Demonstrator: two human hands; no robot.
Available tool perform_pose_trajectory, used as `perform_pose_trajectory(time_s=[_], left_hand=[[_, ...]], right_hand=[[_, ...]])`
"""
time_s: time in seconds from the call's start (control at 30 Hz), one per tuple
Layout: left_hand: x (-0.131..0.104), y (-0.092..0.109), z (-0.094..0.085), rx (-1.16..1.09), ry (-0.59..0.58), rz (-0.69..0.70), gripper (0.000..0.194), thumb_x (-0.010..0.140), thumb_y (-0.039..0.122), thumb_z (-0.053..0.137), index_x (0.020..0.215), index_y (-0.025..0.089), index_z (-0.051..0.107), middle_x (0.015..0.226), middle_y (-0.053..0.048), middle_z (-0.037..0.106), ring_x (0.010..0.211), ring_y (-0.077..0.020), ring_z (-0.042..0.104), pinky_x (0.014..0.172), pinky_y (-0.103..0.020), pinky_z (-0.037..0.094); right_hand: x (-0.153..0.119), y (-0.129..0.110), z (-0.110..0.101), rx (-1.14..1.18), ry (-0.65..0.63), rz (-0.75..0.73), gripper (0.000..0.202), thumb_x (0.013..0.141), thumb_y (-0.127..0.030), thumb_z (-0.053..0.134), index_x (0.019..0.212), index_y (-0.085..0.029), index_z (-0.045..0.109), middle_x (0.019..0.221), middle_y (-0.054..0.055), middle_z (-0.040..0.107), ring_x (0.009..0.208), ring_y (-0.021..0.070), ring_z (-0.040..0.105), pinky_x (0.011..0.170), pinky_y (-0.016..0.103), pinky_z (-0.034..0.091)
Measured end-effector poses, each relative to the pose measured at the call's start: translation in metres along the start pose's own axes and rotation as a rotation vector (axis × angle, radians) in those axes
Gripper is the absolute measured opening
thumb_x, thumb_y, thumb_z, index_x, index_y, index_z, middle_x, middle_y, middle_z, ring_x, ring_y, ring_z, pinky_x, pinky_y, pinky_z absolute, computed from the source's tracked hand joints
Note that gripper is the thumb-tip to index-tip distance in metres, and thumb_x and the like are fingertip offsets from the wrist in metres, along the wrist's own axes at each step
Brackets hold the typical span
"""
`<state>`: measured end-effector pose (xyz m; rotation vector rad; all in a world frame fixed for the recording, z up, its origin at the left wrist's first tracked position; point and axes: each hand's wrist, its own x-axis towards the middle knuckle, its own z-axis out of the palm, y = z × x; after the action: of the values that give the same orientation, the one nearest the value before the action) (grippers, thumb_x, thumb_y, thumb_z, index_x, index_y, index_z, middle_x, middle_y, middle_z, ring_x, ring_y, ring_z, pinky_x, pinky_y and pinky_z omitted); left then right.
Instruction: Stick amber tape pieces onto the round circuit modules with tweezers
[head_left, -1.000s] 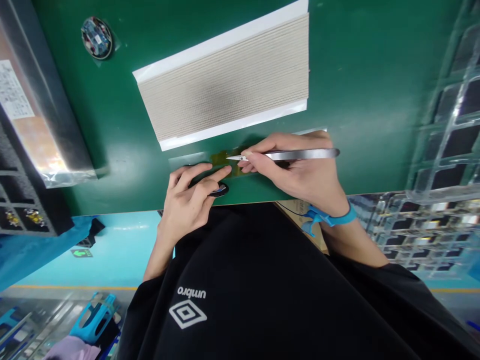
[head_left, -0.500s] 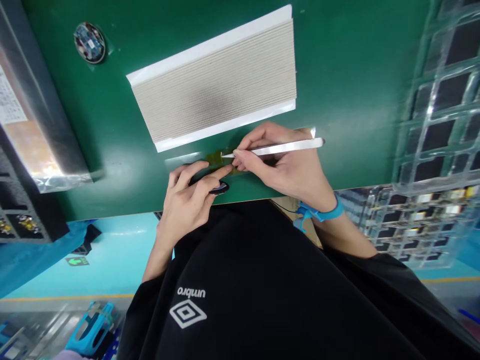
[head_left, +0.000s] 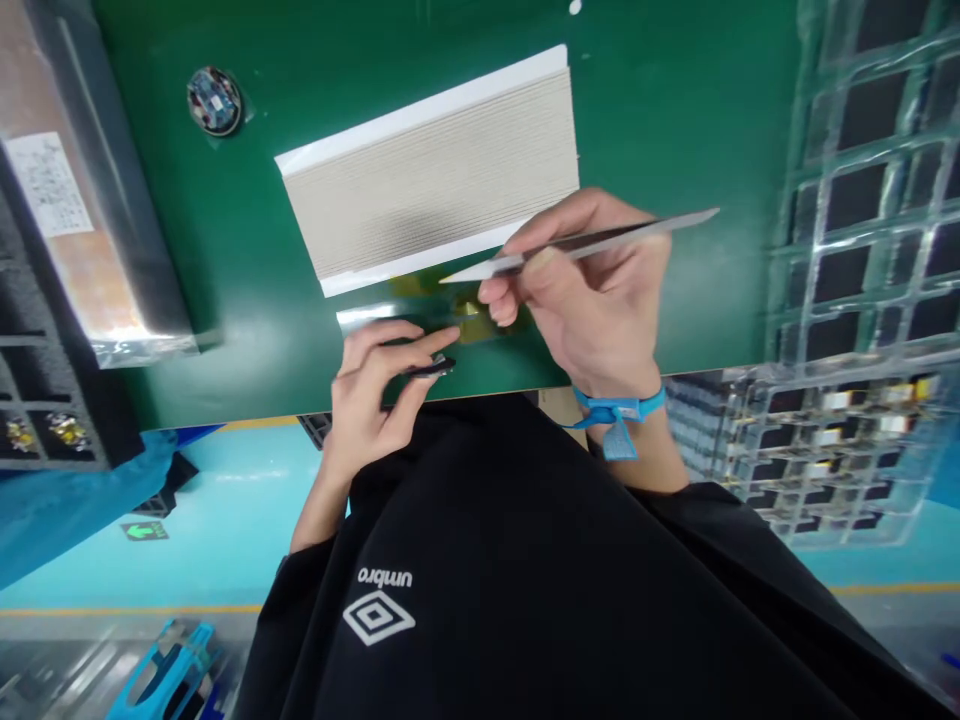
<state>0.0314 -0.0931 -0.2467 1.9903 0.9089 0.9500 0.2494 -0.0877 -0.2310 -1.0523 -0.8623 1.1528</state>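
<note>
My right hand [head_left: 592,300] grips metal tweezers [head_left: 577,245], lifted off the green mat with the tip pointing left over a small yellow strip [head_left: 471,322] on a clear film [head_left: 367,316]. A blue wrist strap [head_left: 619,410] circles that wrist. My left hand [head_left: 375,385] rests at the mat's near edge, fingers pressing a small black round part [head_left: 429,368] just left of the yellow strip.
A stack of ribbed grey sheets on white backing [head_left: 435,180] lies behind the hands. A small round circuit board [head_left: 214,100] sits far left. Clear plastic trays with dark parts [head_left: 862,200] stand right; a black foam tray [head_left: 45,400] and a foil bag [head_left: 82,250] lie left.
My right hand has risen and swung the tweezers up off the yellow strip, tail end pointing higher right. My left hand stays on the black part. The view shifted slightly.
</note>
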Motion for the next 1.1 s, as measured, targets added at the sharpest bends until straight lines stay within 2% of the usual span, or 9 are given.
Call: perform_pose_trajectory(time_s=[0.07,0.13,0.3,0.5,0.67,0.77,0.87,1.0,1.1], left_hand=[[0.005,0.01,0.002,-0.303,0.12,-0.227,0.013,0.113,0.024,0.069,0.125,0.028,0.066,0.111,-0.002,0.088,0.092,-0.0191,0.085,0.08,-0.035,0.071],[0.013,0.015,0.002,-0.548,0.123,-0.367,0.017,0.113,0.03,0.072,0.13,0.029,0.068,0.103,0.0,0.087,0.078,-0.0167,0.084,0.068,-0.03,0.07],[0.024,0.008,0.0,-0.806,-0.003,-0.408,0.028,0.113,0.037,0.072,0.14,0.035,0.075,0.117,0.0,0.086,0.102,-0.0257,0.089,0.09,-0.041,0.076],[0.028,0.013,0.003,-0.697,-0.028,-0.482,0.048,0.109,0.064,0.07,0.146,0.034,0.074,0.122,-0.003,0.085,0.103,-0.0328,0.089,0.094,-0.047,0.074],[0.033,0.027,0.0,-0.782,-0.046,-0.436,0.034,0.115,0.043,0.066,0.149,0.043,0.073,0.123,0.004,0.085,0.106,-0.0266,0.089,0.118,-0.049,0.067],[0.034,0.029,0.002,-0.77,-0.042,-0.448,0.034,0.114,0.04,0.068,0.148,0.042,0.074,0.122,0.002,0.084,0.105,-0.0272,0.089,0.114,-0.049,0.07],[0.034,0.024,0.008,-0.744,0.041,-0.403,0.029,0.114,0.032,0.069,0.142,0.038,0.076,0.122,0.002,0.083,0.093,-0.0211,0.087,0.097,-0.042,0.074],[0.038,0.018,0.002,-0.325,0.1,-0.217,0.023,0.109,0.017,0.072,0.126,0.03,0.08,0.113,0.002,0.084,0.091,-0.0175,0.08,0.086,-0.038,0.069],[0.045,0.024,-0.015,0.008,-0.019,-0.074,0.025,0.103,0.009,0.076,0.115,0.03,0.082,0.109,0.001,0.086,0.103,-0.0234,0.075,0.093,-0.047,0.066]], right_hand=[[0.0,-0.004,0.006,-0.002,0.095,-0.056,0.037,0.088,-0.057,0.098,0.096,-0.026,0.08,0.076,-0.003,0.078,0.057,0.0136,0.07,0.056,0.027,0.065],[-0.002,-0.01,0.013,-0.006,0.147,-0.079,0.039,0.088,-0.059,0.097,0.093,-0.026,0.079,0.076,-0.002,0.078,0.056,0.015,0.069,0.053,0.029,0.064],[-0.005,-0.018,0.022,-0.207,0.328,-0.143,0.045,0.095,-0.066,0.087,0.084,-0.026,0.07,0.076,0.002,0.071,0.059,0.0207,0.071,0.049,0.035,0.06],[-0.011,-0.017,0.02,-0.259,0.365,-0.186,0.051,0.088,-0.073,0.088,0.083,-0.026,0.07,0.077,0.001,0.067,0.06,0.0197,0.073,0.05,0.035,0.062],[-0.018,-0.015,0.021,-0.28,0.374,-0.221,0.043,0.095,-0.066,0.086,0.085,-0.027,0.073,0.081,0.001,0.066,0.064,0.0205,0.076,0.055,0.036,0.066],[-0.02,-0.015,0.024,-0.294,0.369,-0.222,0.041,0.098,-0.065,0.084,0.087,-0.028,0.072,0.079,0.001,0.066,0.068,0.0226,0.079,0.058,0.036,0.067],[-0.021,-0.017,0.028,-0.258,0.377,-0.229,0.041,0.101,-0.064,0.081,0.085,-0.028,0.069,0.074,0.001,0.064,0.066,0.0225,0.078,0.058,0.035,0.067],[-0.019,-0.019,0.027,-0.156,0.394,-0.299,0.032,0.103,-0.055,0.082,0.09,-0.028,0.071,0.08,-0.002,0.061,0.062,0.0162,0.076,0.055,0.029,0.066],[-0.015,-0.02,0.023,-0.081,0.36,-0.351,0.025,0.104,-0.05,0.081,0.093,-0.029,0.077,0.082,-0.002,0.061,0.068,0.0158,0.079,0.056,0.025,0.066]])
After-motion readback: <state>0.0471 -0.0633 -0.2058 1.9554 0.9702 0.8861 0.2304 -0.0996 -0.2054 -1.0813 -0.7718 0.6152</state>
